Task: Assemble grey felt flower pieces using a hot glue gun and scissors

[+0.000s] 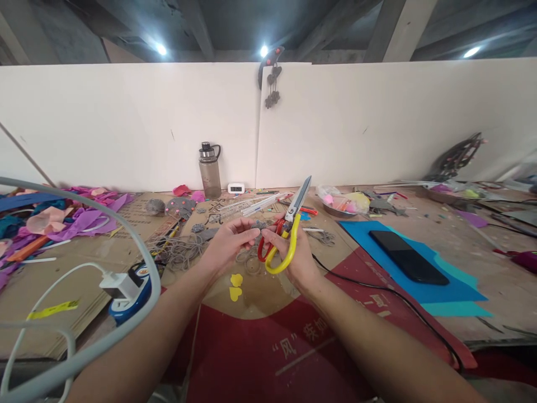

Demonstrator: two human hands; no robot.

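Left of the scissors gripped by right hand, left hand closely pinches grey yarn piece, from here seemingly soft, light, best held by its edge.

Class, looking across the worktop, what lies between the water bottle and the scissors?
In the head view, a small white digital clock stands beside the water bottle, and thin white sticks lie farther along, toward the scissors.
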